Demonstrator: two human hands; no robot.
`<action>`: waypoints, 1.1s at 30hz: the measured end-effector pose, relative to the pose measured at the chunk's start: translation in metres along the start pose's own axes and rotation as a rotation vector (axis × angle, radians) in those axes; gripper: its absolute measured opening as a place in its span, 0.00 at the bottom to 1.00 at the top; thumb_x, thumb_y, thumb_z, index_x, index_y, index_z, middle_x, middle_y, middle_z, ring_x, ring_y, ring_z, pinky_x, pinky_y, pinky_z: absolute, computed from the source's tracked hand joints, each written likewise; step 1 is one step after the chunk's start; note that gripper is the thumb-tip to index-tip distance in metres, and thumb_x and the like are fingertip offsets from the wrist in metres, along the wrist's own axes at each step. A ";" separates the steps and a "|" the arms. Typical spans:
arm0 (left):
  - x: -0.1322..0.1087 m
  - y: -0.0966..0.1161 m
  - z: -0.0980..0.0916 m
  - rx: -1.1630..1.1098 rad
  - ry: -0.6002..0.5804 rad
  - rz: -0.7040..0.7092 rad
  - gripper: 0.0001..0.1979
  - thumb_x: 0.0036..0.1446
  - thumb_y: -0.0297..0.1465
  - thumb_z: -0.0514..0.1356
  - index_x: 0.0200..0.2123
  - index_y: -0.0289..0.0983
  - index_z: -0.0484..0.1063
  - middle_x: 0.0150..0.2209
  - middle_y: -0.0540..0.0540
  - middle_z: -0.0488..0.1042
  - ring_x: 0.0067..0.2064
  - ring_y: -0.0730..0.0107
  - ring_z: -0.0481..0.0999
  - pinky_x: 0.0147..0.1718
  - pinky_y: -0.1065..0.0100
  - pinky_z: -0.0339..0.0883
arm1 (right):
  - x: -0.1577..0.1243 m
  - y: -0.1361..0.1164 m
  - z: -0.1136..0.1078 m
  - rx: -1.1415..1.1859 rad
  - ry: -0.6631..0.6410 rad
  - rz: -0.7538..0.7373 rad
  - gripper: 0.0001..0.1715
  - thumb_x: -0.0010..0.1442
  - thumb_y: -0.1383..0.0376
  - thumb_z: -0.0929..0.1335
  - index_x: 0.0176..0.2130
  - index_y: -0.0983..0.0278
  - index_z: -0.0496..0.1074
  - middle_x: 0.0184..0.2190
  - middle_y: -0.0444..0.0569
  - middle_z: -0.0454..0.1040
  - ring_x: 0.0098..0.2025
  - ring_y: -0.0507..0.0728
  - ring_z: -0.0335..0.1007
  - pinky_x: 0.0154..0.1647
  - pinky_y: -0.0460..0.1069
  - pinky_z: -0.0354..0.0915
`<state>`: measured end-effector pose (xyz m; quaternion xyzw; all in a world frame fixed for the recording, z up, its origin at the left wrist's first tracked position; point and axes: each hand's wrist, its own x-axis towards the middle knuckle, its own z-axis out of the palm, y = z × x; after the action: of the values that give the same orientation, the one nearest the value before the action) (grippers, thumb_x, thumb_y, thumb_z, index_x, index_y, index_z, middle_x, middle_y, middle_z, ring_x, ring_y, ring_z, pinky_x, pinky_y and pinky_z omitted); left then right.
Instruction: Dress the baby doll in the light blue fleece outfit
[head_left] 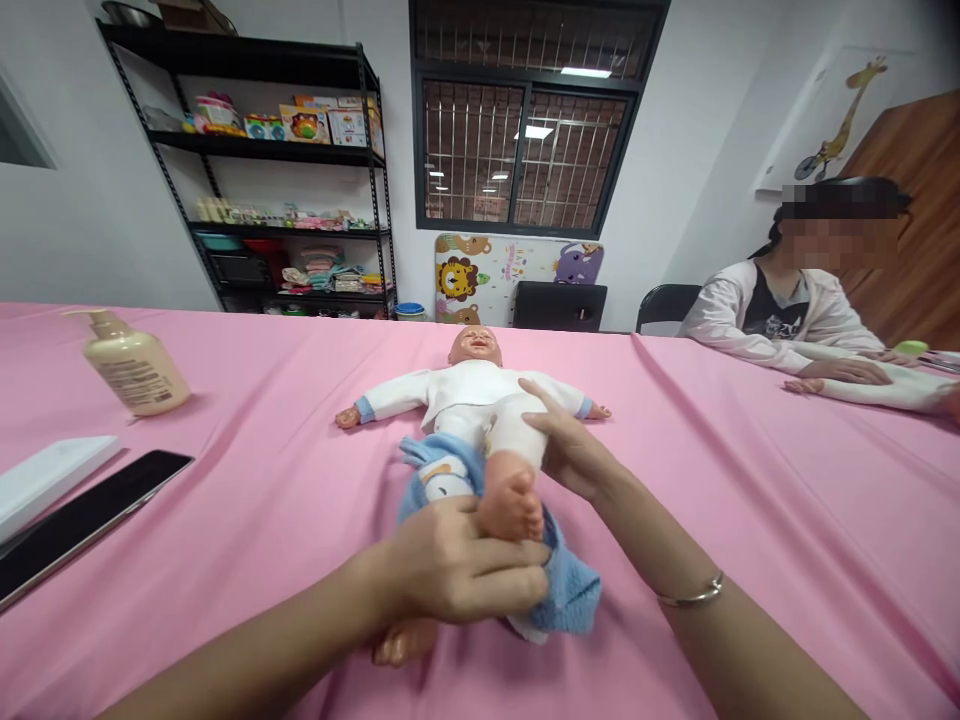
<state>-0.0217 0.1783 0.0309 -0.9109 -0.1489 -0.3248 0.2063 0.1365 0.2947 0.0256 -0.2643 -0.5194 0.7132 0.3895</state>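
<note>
A baby doll (472, 385) in a white long-sleeved top with blue cuffs lies on its back, its head away from me. Light blue trousers (571, 590) with a white patch are bunched about its lower legs. One bare foot (514, 500) is raised towards me; the other lies on the cloth at lower left. My left hand (465, 565) is closed just below the raised foot, its fingers curled on the blue trousers. Around the side of the raised leg, my right hand (574, 445) grips near the knee, wearing a silver bracelet on the wrist. The left fingertips are partly hidden.
Pink cloth (262, 520) covers the table. On the left are a pump bottle (139, 365), a white box-like object (56, 475) and a black phone (90, 515). At right, another person (780, 300) sits with a second doll (877, 388). Behind stands a shelf (255, 145).
</note>
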 end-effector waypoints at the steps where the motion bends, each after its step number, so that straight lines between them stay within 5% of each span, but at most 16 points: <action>1: 0.001 0.001 -0.002 -0.007 0.044 0.026 0.06 0.59 0.23 0.50 0.31 0.35 0.64 0.34 0.49 0.75 0.28 0.73 0.70 0.26 0.69 0.62 | 0.002 0.003 0.004 0.024 -0.004 0.007 0.47 0.48 0.63 0.70 0.61 0.55 0.48 0.42 0.48 0.69 0.36 0.54 0.68 0.37 0.49 0.68; 6: -0.004 0.000 -0.011 -0.032 0.231 -0.020 0.06 0.62 0.26 0.49 0.37 0.34 0.65 0.34 0.44 0.74 0.29 0.72 0.72 0.28 0.69 0.65 | 0.010 0.014 0.004 0.041 -0.008 -0.012 0.49 0.46 0.67 0.70 0.62 0.53 0.46 0.45 0.48 0.67 0.41 0.56 0.68 0.42 0.52 0.67; 10: -0.003 0.000 -0.010 -0.073 0.316 -0.336 0.10 0.52 0.27 0.63 0.38 0.36 0.66 0.32 0.49 0.74 0.32 0.74 0.73 0.32 0.73 0.66 | 0.013 0.020 -0.004 -0.047 -0.045 -0.048 0.50 0.45 0.68 0.71 0.62 0.52 0.47 0.45 0.48 0.67 0.44 0.57 0.67 0.46 0.54 0.65; 15: 0.005 -0.019 0.003 -0.260 0.159 -0.707 0.06 0.54 0.31 0.61 0.35 0.37 0.68 0.32 0.52 0.73 0.32 0.75 0.73 0.33 0.75 0.66 | 0.011 0.022 -0.003 -0.172 -0.162 -0.036 0.43 0.48 0.67 0.70 0.59 0.52 0.54 0.47 0.46 0.67 0.46 0.56 0.66 0.50 0.54 0.63; 19: 0.018 -0.050 0.029 -0.197 0.087 -0.745 0.08 0.56 0.32 0.59 0.39 0.38 0.67 0.38 0.50 0.73 0.40 0.70 0.72 0.40 0.71 0.65 | 0.015 0.026 -0.003 -0.103 -0.147 0.053 0.25 0.55 0.55 0.67 0.51 0.60 0.66 0.50 0.49 0.67 0.53 0.58 0.62 0.56 0.54 0.59; 24: 0.029 -0.093 0.060 0.078 0.045 -0.747 0.08 0.59 0.34 0.56 0.41 0.39 0.67 0.41 0.50 0.72 0.42 0.69 0.72 0.36 0.71 0.63 | 0.025 0.034 -0.018 0.091 -0.108 0.137 0.37 0.58 0.40 0.55 0.50 0.63 0.66 0.49 0.52 0.68 0.55 0.58 0.61 0.59 0.55 0.55; 29: 0.017 -0.117 0.067 0.192 -0.044 -0.919 0.10 0.59 0.35 0.56 0.43 0.41 0.65 0.42 0.51 0.72 0.42 0.66 0.72 0.33 0.70 0.61 | 0.019 0.024 -0.031 -0.239 -0.377 0.107 0.32 0.50 0.54 0.71 0.52 0.63 0.65 0.50 0.50 0.68 0.53 0.59 0.63 0.57 0.55 0.58; 33: 0.006 -0.118 0.053 0.071 -0.148 -0.988 0.12 0.60 0.42 0.53 0.39 0.40 0.67 0.39 0.49 0.73 0.41 0.62 0.72 0.33 0.68 0.59 | 0.018 0.015 -0.037 -0.514 -0.343 0.028 0.23 0.48 0.55 0.72 0.41 0.66 0.72 0.38 0.48 0.72 0.40 0.57 0.67 0.42 0.51 0.65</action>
<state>-0.0363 0.3070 0.0305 -0.7447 -0.5876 -0.3129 0.0475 0.1515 0.3275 0.0001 -0.2372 -0.7373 0.5979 0.2064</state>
